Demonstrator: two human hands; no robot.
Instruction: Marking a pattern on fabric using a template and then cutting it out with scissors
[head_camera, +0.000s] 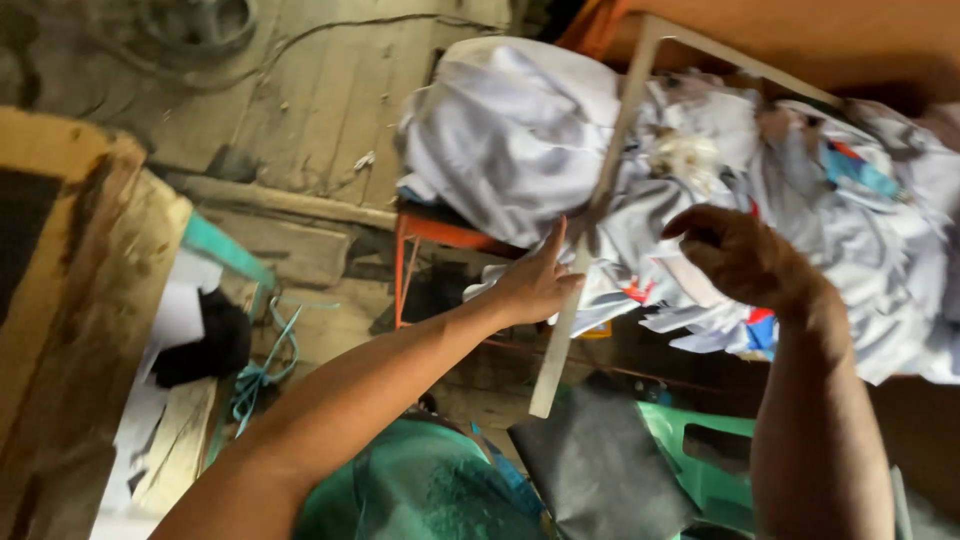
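Reaching toward a crumpled heap of white garments (560, 150) with red and blue trim on an orange rack (420, 232), the left hand (535, 285) lay open-fingered against it; the right hand (735, 255) hovered curled, grasping nothing.

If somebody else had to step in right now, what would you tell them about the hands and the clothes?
Left hand: open, fingers up against the pile of white garments and a pale slanted table leg.
Right hand: curled loosely over the garments, no clear grip.
The pile sits on an orange metal stand; more pieces with red and blue trim spread to the right.
Done: nothing lifted out.
Left: the whole heap lies unsorted.
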